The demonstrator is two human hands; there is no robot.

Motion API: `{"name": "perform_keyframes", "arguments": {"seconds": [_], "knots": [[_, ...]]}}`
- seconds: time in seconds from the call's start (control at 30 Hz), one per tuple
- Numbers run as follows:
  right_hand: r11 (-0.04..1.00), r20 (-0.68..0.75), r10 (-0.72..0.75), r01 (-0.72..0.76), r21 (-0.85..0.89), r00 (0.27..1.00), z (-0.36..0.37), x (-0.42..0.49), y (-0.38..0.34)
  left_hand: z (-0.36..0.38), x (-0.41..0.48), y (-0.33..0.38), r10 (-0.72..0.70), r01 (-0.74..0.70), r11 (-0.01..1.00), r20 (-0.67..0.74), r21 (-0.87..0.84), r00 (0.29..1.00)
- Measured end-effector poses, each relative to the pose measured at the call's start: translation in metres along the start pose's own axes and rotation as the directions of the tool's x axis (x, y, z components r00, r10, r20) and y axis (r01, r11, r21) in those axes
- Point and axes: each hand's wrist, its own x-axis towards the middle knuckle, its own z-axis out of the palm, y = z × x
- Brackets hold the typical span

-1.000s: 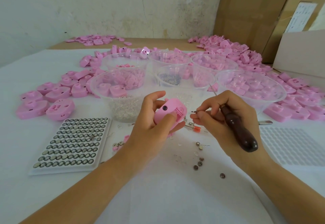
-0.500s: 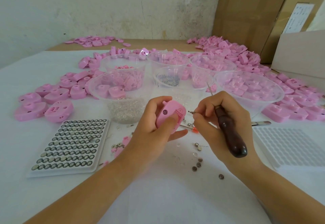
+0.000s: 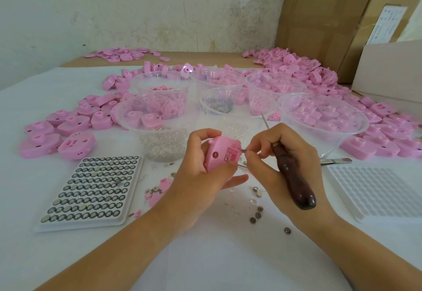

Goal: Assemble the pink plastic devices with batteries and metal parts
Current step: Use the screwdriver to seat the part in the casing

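Left hand [image 3: 196, 176] grips pink device [image 3: 219, 153], right hand [image 3: 280, 153] pinches metal part [image 3: 243, 150], near bowls [image 3: 331, 145] holding pink pieces [image 3: 319, 117].

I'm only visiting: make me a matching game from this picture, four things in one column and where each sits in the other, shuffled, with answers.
1 pink device
2 wooden-handled tool
3 tray of button batteries
4 empty white tray

A on the table, far right
B in the left hand
C on the table, left side
D in the right hand

Pairs: 1-B, 2-D, 3-C, 4-A
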Motion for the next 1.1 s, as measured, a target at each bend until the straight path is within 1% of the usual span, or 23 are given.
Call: {"name": "perform_keyframes", "arguments": {"seconds": [0.13,0.33,0.47,0.53,0.6,0.67,0.73,0.83,0.93,1.0,1.07,1.1], "knots": [[1.000,0.000,0.017,-0.017,0.003,1.000,0.001,0.000,0.001,0.002,0.001,0.000,-0.003,0.003,1.000,0.001,-0.014,1.000],[1.000,0.022,-0.011,0.011,0.020,1.000,0.002,-0.002,0.004,0.002,0.000,0.000,-0.002,0.003,1.000,0.015,-0.020,1.000],[0.999,0.036,-0.045,0.046,-0.016,0.998,0.001,-0.002,0.004,0.001,-0.001,0.000,-0.006,0.006,1.000,0.025,-0.014,1.000],[0.996,0.032,-0.066,0.068,-0.064,0.997,0.002,-0.002,0.002,0.001,-0.001,0.000,-0.002,0.002,1.000,0.028,-0.006,1.000],[0.981,0.041,-0.109,0.114,-0.158,0.993,0.003,-0.002,0.000,0.001,0.000,0.000,0.001,-0.002,1.000,0.035,0.012,0.999],[0.952,0.071,-0.160,0.173,-0.253,0.985,0.002,-0.003,0.001,0.001,0.000,0.000,0.003,-0.003,1.000,0.031,0.023,1.000],[0.927,0.110,-0.184,0.210,-0.312,0.977,0.002,-0.004,0.002,0.000,0.001,-0.001,-0.003,0.003,1.000,0.016,0.007,1.000],[0.925,0.121,-0.180,0.210,-0.317,0.976,0.002,-0.006,0.004,-0.002,0.002,-0.002,-0.017,0.017,0.999,0.004,-0.031,1.000],[0.927,0.095,-0.196,0.216,-0.306,0.976,0.001,-0.006,0.004,-0.004,0.003,-0.001,-0.035,0.034,0.997,-0.006,-0.064,0.999],[0.953,0.030,-0.162,0.164,-0.256,0.986,-0.001,-0.004,0.005,-0.005,0.003,0.000,-0.026,0.024,0.996,-0.022,-0.086,0.999],[0.981,-0.017,-0.066,0.062,-0.182,0.998,-0.007,-0.002,0.005,-0.005,0.003,0.002,-0.006,0.001,0.996,-0.047,-0.091,0.999],[0.988,-0.007,-0.015,0.014,-0.152,1.000,-0.012,0.000,0.007,-0.005,0.003,0.002,0.005,-0.010,0.997,-0.063,-0.082,0.998]]}}
